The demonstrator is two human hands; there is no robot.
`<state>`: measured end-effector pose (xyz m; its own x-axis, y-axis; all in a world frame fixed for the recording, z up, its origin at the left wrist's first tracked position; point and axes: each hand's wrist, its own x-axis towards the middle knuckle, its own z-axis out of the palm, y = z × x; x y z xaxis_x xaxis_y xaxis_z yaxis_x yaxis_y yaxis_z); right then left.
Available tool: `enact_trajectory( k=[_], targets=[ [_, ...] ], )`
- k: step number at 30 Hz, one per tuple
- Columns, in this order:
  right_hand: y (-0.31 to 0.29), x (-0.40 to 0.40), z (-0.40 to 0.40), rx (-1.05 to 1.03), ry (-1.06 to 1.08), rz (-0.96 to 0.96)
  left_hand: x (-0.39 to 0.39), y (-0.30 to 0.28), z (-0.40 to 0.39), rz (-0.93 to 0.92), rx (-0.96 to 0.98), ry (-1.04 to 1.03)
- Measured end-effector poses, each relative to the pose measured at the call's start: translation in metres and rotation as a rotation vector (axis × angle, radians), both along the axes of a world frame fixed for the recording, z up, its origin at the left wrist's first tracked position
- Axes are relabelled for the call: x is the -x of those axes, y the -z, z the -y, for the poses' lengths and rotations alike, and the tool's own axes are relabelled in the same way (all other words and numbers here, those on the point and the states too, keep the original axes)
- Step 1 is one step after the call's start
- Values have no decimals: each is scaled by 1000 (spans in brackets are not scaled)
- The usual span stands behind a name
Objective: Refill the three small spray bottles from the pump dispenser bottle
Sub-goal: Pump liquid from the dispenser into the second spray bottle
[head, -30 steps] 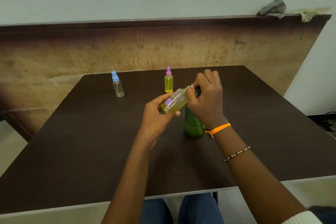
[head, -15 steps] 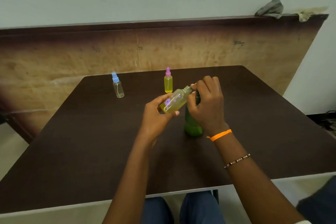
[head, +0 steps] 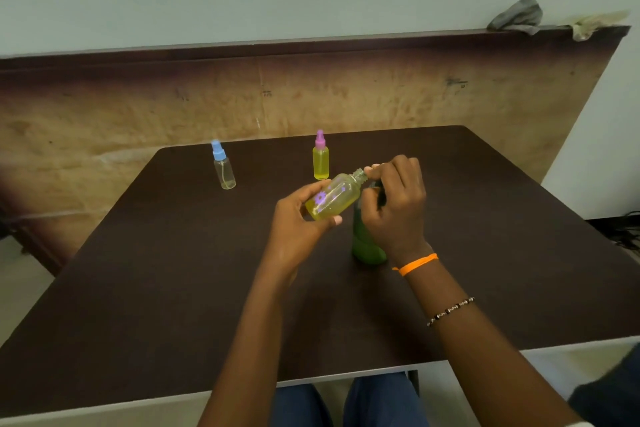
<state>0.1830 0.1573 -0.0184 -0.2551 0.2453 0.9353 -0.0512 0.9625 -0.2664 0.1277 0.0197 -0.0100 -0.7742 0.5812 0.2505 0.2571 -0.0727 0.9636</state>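
Note:
My left hand (head: 294, 218) grips a small yellow spray bottle (head: 334, 198) with a purple flower print, tilted, its uncapped neck pointing up and right. That neck sits right at the fingertips of my right hand (head: 394, 204), which is curled over the dark pump head of the green pump dispenser bottle (head: 367, 246). The green bottle stands upright on the table, its top hidden by my hand. A clear spray bottle with a blue cap (head: 223, 166) and a yellow-filled spray bottle with a pink cap (head: 320, 159) stand upright at the back.
The dark brown table (head: 173, 288) has its front edge close to my knees. A worn wooden board (head: 138, 114) leans behind it, with rags (head: 516, 15) on its top edge. Cables lie on the floor at the right.
My right hand has sunk a little lower over the pump head. The tilted yellow bottle stays at the nozzle in my left hand. The two bottles at the back have not moved.

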Motion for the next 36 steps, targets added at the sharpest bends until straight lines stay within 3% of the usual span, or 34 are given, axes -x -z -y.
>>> enact_trajectory(
  k=[36],
  targets=[
    [0,6,4,54,69,-29,2,2,-4,2,21,9]
  ],
)
